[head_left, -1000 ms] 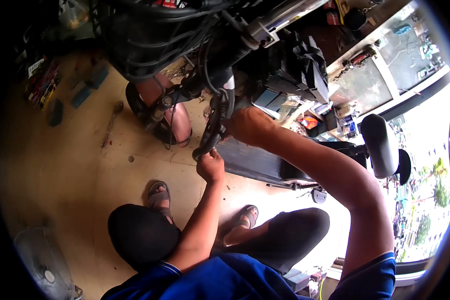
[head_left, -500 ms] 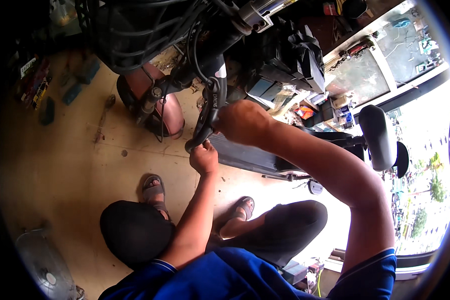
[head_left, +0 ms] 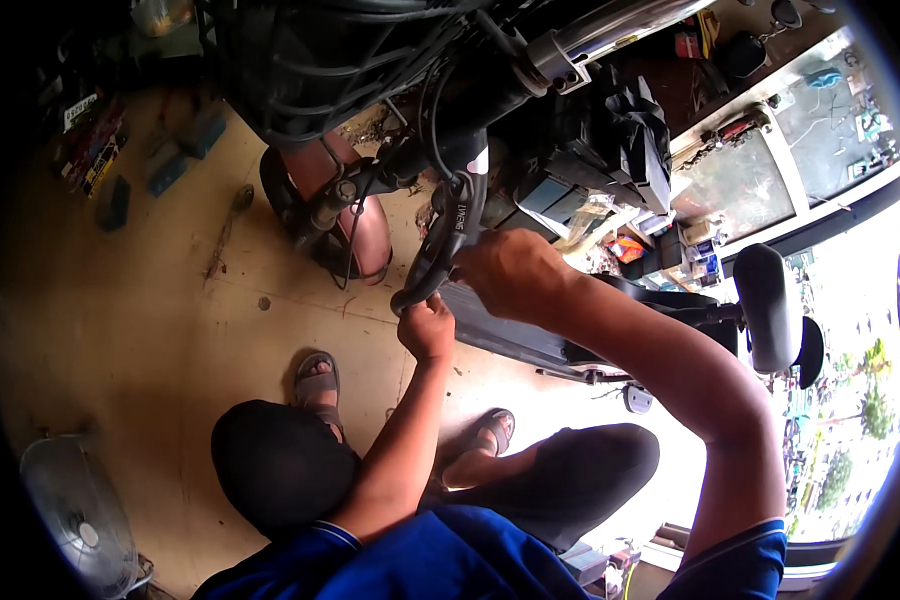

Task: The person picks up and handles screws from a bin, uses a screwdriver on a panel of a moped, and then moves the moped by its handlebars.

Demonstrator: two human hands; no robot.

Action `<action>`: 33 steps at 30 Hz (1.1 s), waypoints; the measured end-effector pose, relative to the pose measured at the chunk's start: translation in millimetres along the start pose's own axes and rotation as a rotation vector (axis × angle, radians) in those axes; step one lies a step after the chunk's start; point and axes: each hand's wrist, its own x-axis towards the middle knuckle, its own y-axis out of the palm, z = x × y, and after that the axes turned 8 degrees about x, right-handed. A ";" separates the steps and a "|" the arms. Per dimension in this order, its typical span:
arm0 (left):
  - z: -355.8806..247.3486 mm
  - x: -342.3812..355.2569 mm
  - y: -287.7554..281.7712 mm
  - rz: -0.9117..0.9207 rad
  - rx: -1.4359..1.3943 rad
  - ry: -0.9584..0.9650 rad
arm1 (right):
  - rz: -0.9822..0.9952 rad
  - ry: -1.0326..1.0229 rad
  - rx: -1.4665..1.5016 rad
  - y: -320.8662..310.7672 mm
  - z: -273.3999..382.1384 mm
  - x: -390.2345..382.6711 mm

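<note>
Left hand point(head_left: 427, 326): one, bare, fingers closed on the lower end of a curved black bar point(head_left: 456, 215). Right hand point(head_left: 515, 272): one, bare, curled against the bar's side; fingertips hidden, grip cannot be told. Bar: located ahead of the person, slanting, below a black basket point(head_left: 300, 100). Adjacent, left: pinkish-brown mudguard point(head_left: 370, 238). Beyond the right hand: dark footboard point(head_left: 505, 325), then black saddle point(head_left: 767, 310). Lower left, on tan floor point(head_left: 200, 370): round fan point(head_left: 78, 510).

left hand point(head_left: 427, 330): gripping curved black bar point(head_left: 433, 270) end | right hand point(head_left: 515, 275): curled beside it | fan point(head_left: 78, 515): lower left
</note>
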 end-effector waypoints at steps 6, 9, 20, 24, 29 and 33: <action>1.7 -1.0 1.5 -0.020 0.001 -0.007 | -0.026 0.129 0.143 -2.7 -5.2 3.7; 3.1 0.3 5.3 0.032 0.021 -0.015 | 0.201 0.120 -0.070 -15.9 7.7 11.1; -3.2 -2.9 -0.1 -0.107 -0.022 0.002 | 0.016 0.205 0.045 -14.7 7.1 4.8; 1.3 -2.5 3.1 -0.017 0.011 -0.019 | -0.074 -0.010 -0.009 0.2 -5.0 4.6; -0.8 -2.3 0.4 -0.133 -0.042 0.031 | -0.097 0.230 0.283 -11.2 -2.3 3.7; -1.4 -2.6 3.2 -0.034 0.009 -0.019 | 0.202 0.139 -0.230 -7.0 3.5 7.9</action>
